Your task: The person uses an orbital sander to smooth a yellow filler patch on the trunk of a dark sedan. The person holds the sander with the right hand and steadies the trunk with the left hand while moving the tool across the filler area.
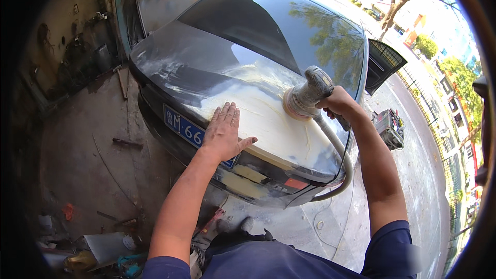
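Observation:
A dark car's trunk lid [181, 57] carries a broad patch of cream-coloured body filler [268, 132], with pale dust smeared around it. My left hand [225, 133] lies flat on the near left edge of the filler, fingers stretched and thumb out to the side. In my right hand [338, 106] is a dusty orbital sander [308, 93], gripped by its handle. Its round pad rests at the far right of the patch, below the rear window. From the sander a grey hose [338, 147] curves down over the car's right rear corner.
A blue licence plate [181, 124] sits on the car's rear. An open car door [385, 64] juts out at the right, with a toolbox-like case [388, 129] on the ground nearby. Scraps and a white container [108, 248] lie at lower left. A thin cord crosses the floor.

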`<state>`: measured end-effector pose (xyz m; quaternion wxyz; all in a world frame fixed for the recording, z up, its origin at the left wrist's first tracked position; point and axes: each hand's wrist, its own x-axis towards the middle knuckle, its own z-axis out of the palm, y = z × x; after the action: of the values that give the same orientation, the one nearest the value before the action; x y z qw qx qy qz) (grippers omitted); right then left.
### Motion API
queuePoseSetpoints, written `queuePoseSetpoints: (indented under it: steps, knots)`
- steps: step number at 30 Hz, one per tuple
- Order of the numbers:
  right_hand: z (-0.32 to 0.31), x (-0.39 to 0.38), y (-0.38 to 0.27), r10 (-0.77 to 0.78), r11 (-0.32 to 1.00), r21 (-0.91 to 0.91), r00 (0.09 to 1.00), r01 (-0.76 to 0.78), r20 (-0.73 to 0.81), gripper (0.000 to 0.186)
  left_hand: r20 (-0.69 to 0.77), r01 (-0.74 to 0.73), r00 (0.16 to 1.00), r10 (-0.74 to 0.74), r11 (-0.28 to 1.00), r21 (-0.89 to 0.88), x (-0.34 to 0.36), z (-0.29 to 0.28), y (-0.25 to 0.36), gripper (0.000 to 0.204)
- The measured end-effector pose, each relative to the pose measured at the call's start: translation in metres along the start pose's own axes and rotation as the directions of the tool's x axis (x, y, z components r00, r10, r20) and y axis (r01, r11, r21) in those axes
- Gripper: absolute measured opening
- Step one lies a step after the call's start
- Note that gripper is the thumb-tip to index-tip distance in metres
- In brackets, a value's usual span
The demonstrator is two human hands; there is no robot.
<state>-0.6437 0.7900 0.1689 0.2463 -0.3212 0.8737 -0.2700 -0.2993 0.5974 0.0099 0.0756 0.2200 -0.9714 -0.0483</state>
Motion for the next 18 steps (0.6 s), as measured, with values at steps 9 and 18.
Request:
queuePoseSetpoints:
  steps: [9, 18]
  knots:
    - [0.015, -0.008, -0.021, 0.069, 0.997, 0.021, 0.994, -0.068, -0.083, 0.021, 0.071, -0.028, 0.997, 0.026, 0.999, 0.029, -0.001, -0.007, -0.002, 0.136]
    - [0.014, -0.023, -0.024, 0.087, 0.994, -0.067, 0.996, -0.088, -0.014, 0.019, 0.071, -0.03, 0.997, 0.03, 1.0, 0.004, 0.001, -0.01, -0.002, 0.139]
